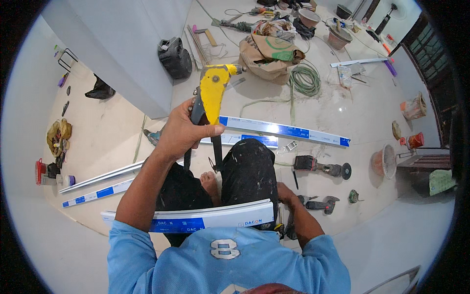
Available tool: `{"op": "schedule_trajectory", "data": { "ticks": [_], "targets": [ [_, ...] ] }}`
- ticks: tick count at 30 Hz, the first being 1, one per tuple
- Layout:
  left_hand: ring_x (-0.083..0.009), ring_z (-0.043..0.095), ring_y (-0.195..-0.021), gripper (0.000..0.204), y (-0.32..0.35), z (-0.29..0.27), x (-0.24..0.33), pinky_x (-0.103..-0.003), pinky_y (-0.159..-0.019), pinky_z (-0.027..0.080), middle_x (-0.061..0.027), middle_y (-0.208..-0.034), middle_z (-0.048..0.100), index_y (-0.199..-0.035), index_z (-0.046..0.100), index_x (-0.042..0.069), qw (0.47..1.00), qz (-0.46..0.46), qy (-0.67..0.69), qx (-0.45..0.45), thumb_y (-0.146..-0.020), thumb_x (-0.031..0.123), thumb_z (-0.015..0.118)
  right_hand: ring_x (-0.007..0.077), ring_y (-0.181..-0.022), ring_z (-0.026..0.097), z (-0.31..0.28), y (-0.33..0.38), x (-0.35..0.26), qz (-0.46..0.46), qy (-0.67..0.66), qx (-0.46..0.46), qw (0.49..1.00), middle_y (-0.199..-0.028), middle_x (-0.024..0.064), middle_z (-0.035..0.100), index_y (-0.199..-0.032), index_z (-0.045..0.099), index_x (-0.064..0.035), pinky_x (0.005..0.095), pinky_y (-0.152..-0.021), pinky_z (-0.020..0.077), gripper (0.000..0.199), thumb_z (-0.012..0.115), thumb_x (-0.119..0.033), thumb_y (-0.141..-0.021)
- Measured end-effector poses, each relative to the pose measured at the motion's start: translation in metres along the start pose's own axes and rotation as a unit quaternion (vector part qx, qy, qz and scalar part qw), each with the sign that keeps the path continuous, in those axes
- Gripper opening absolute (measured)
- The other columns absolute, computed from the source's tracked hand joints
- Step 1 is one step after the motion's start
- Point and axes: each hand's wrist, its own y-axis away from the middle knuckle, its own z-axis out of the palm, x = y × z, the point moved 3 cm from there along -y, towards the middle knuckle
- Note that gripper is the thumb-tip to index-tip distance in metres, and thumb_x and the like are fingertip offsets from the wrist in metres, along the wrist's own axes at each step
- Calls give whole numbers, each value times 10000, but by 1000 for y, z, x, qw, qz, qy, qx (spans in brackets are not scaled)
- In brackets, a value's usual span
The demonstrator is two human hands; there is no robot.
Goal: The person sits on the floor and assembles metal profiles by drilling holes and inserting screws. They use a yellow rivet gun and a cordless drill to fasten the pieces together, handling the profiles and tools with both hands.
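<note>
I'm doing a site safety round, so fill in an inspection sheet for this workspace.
Surface: pale floor, smudged near the coil.
Job's things: yellow-headed hand tool, apparently a riveter, raised; white-and-blue strip across the thighs; more strips on the floor.
Clutter: power tool with a disc, cordless drill, brown sack, black bag, buckets.
Grip, left hand: closed around the hand tool.
Grip, right hand: low beside the right thigh, partly hidden; contents unclear.
Cables: green coil, cable or hose unclear, loose lengths trailing.
Surroundings: white walls; dark gridded opening at right.
</note>
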Motion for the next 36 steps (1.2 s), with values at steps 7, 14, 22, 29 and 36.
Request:
{"op": "schedule_trajectory", "data": {
  "ticks": [7,14,22,29,36],
  "targets": [
    [-32,533,-479,628,0,17,-4,-182,-422,398,-88,-869,787,-1284,650,26,984,-23,139,-113,-790,186,1004,262,-1095,745,-86,134,-180,-288,-58,375,879,-1266,180,749,-1496,588,22,407,-978,599,566,673,8,-936],
    [-50,563,-465,604,13,41,-11,-186,-423,435,-210,-972,827,-1297,631,22,933,-65,265,-236,-802,114,964,497,-1517,466,-108,179,-341,-452,157,603,638,-1597,318,481,-1636,417,42,555,-1270,408,803,670,140,-880],
    [-59,564,-440,679,21,36,-14,-190,-422,453,-261,-995,819,-1316,625,3,898,-89,325,-284,-757,128,989,480,-1491,501,-121,188,-379,-544,207,584,566,-1588,306,489,-1628,438,26,554,-1251,441,805,717,105,-877],
    [-62,567,-441,717,24,34,-18,-182,-415,436,-266,-999,820,-1316,621,15,887,-100,327,-309,-728,152,1008,465,-1543,449,-129,192,-390,-559,212,551,583,-1653,260,430,-1678,382,-35,557,-1278,429,918,722,145,-844],
    [-61,575,-445,731,26,34,-17,-175,-405,415,-264,-992,823,-1319,621,26,883,-90,316,-336,-723,175,1017,468,-1627,334,-133,206,-400,-552,221,480,645,-1694,265,381,-1716,313,-41,539,-1326,378,979,701,158,-839]
  ]
}}
